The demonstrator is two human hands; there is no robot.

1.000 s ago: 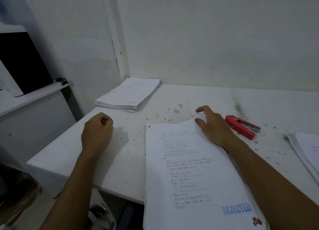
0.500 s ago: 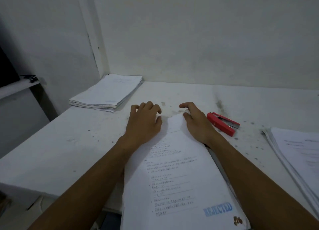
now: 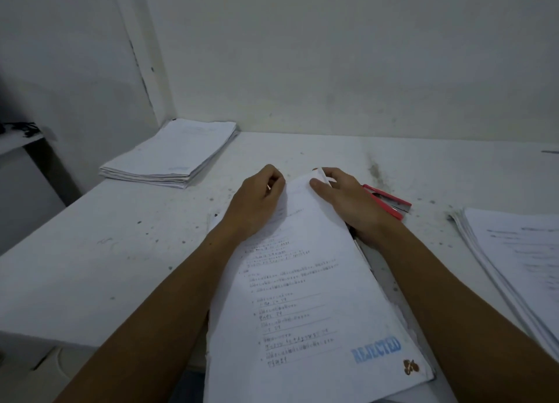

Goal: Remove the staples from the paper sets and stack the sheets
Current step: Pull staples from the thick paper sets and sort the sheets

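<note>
There, the white worktop carried a paper set overhanging its near edge, a stack of sheets in the far left corner and another pile at the right edge. The left hand, fingers curled, pressed the set's top; the right hand pinched its far corner beside a red staple remover.

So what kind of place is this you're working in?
Probably a plain office or back room: a white desk in a bare wall corner, paper stacks at both sides, and a red stapler beside the set stamped REJECTED.
</note>
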